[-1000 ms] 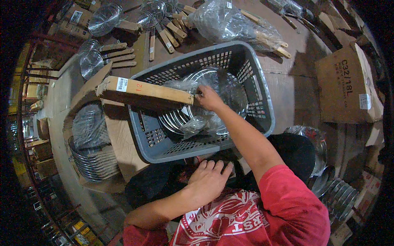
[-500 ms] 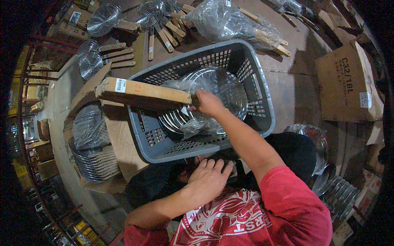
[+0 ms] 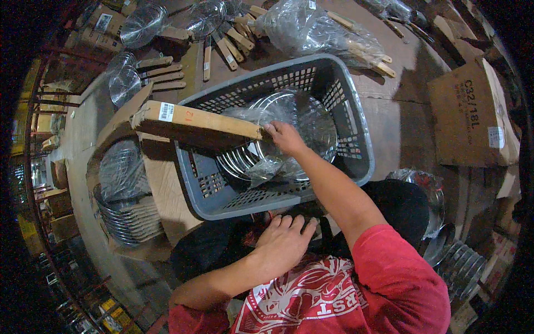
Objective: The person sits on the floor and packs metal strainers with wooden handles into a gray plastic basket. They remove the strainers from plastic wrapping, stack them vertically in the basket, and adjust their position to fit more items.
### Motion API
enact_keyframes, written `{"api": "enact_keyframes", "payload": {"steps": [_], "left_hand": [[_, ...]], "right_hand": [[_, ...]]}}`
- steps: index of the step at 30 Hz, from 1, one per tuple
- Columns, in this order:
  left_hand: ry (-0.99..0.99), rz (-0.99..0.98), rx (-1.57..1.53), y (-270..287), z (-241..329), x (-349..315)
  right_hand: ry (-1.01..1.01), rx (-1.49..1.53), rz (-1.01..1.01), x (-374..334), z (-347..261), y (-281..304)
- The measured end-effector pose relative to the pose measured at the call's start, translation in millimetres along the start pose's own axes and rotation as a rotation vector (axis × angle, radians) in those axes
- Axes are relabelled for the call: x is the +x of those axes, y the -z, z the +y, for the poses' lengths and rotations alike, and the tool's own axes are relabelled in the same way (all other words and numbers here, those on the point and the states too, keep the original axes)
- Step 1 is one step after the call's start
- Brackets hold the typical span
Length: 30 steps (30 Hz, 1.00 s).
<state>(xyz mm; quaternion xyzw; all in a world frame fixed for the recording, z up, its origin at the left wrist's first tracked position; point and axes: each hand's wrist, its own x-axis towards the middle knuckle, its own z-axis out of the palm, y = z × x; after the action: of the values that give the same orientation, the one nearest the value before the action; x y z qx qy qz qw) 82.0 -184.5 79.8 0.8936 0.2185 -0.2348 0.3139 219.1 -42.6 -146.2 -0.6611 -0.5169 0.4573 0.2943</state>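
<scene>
A grey perforated plastic basket (image 3: 362,131) stands in front of me, holding nested round metal utensils (image 3: 320,119) partly wrapped in clear plastic. A long stack of wooden handles (image 3: 211,123) lies across it and sticks out over its left rim. At the right end of that stack, beside the metal rings, my right hand (image 3: 285,138) is closed with its fingertips on the wood; the fingers' undersides are hidden. My left hand (image 3: 283,239) rests in my lap near the basket's front rim, holding nothing, fingers loosely bent and apart.
An open cardboard box (image 3: 161,189) with more nested metal rings (image 3: 125,220) stands left of the basket. Wooden-handled metal utensils (image 3: 125,83) and a plastic-wrapped bundle (image 3: 300,28) lie beyond. To the right are a large carton (image 3: 467,117) and more metal rings (image 3: 461,264).
The right hand and the right end of the handle stack have shifted slightly. The left hand stays in the lap.
</scene>
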Motion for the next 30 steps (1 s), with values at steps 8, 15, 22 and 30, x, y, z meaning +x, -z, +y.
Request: {"api": "enact_keyframes", "payload": {"steps": [8,15,22,30], "left_hand": [[0.012,0.01,-0.045,0,0,0],[0.005,0.026,-0.021,1,1,1],[0.007,0.017,-0.031,1,1,1],[-0.003,0.03,-0.028,0,1,1]], "right_hand": [[-0.103,0.228,-0.037,9,14,-9],[-0.189,0.354,-0.043,15,26,-20],[-0.371,0.551,-0.077,23,35,-32],[-0.425,0.54,-0.023,17,17,-20]]}}
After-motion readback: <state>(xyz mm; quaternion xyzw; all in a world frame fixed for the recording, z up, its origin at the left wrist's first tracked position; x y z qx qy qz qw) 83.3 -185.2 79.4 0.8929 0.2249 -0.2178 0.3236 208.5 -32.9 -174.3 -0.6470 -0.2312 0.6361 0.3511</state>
